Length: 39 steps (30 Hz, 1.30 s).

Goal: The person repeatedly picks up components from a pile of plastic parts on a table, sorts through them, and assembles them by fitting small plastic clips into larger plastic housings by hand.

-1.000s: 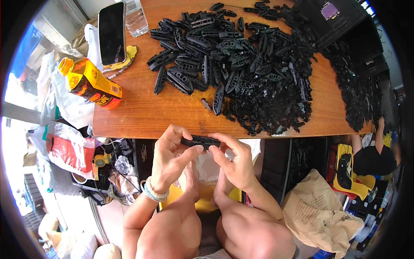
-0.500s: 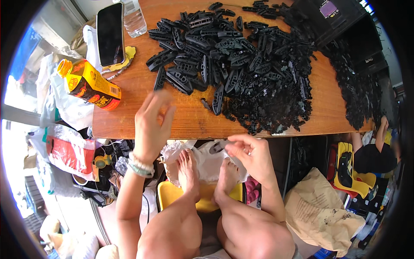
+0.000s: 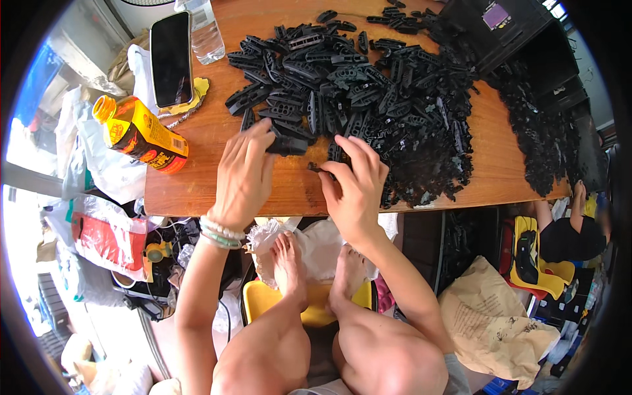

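A wooden tabletop [image 3: 197, 187] bears a heap of black parts [image 3: 368, 85]; the left hand [image 3: 242, 168] grips an elongated black piece [image 3: 288, 145] before it; the right hand [image 3: 355, 187], half-curled, meets a small dark part [image 3: 313, 167], grip unclear.

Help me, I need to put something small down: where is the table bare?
The table shows bare wood between the yellow bottle and the left hand, down to the near edge, and in a strip between the black pile and the dark heap farther right. The middle is crowded by that pile, with the right hand close.
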Tool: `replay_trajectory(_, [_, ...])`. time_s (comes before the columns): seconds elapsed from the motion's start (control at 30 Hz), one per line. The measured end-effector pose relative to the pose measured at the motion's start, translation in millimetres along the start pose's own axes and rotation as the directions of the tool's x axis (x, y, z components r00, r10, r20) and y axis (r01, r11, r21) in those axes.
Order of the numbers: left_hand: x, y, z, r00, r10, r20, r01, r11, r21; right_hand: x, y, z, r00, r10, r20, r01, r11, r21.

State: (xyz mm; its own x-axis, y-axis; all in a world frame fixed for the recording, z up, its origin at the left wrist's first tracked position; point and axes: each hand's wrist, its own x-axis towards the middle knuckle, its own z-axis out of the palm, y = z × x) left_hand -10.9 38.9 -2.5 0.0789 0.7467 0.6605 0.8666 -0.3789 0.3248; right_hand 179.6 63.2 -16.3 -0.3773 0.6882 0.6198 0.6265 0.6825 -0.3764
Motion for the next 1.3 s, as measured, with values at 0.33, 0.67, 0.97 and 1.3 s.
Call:
replay_trajectory(0.33, [-22.4,47.5,-14.7,0.810,-0.488,0.325,0.578,0.570,-0.584,-8.8,-7.1,-53.5,0.854,0.480,0.199,-0.441,0.466,0.767])
replay_trajectory(0.67, [-26.9,101.5,-8.8,0.755,-0.493,0.431,0.618,0.318,-0.719,-24.4,-25.7,-53.7,0.782,0.537,0.317,-0.533,0.310,0.787])
replay_trajectory(0.97, [-21.6,82.6,-7.2,0.558,-0.418,0.717,0.733,-0.155,-0.662,-20.7,-23.2,-57.2,0.795,0.469,0.385,-0.547,0.280,0.789])
replay_trajectory(1.3, [-23.0,82.4,-10.6,0.526,-0.487,0.697,0.755,-0.110,-0.646,-23.2,-22.0,-47.9,0.956,0.285,0.072,-0.276,0.784,0.557])
